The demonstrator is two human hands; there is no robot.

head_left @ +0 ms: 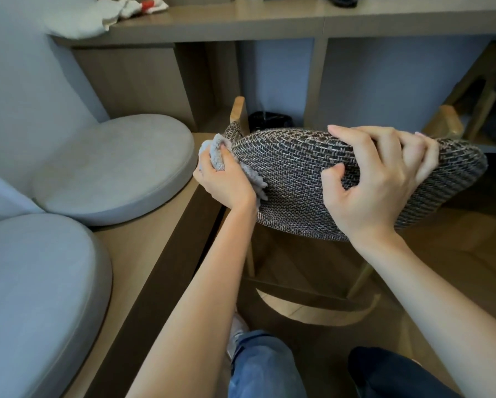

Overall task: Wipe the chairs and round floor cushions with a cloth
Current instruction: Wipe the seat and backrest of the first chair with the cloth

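At the far left we have two round pale grey fabric floor cushions, the nearer one (37, 297) and the farther one (112, 168), lying side by side on the raised brown wooden platform (143, 245). Neither hand touches them; we judge they are for a later turn.

Just right of the platform edge, our left hand (226, 185) has its fingers curled round a bunched grey fluffy cloth (216, 152) and presses it against the left rim of the dark grey and white woven padded chair (292, 173). A loose corner of the cloth hangs below the hand onto the weave.

Further right, our right hand (376, 182) grips the top edge of the same padded part, fingers hooked over the rim and thumb pressed on the near face, bracing it.

To do this step well, we would hold the right hand firm so the padding does not rock, then draw the cloth along the rim and across the near face in overlapping passes. The coarse weave probably traps dust, so steady pressure with the weave should serve better than quick dabs. We should refold the cloth to a clean side and tuck in the dangling corner so that it does not drag.
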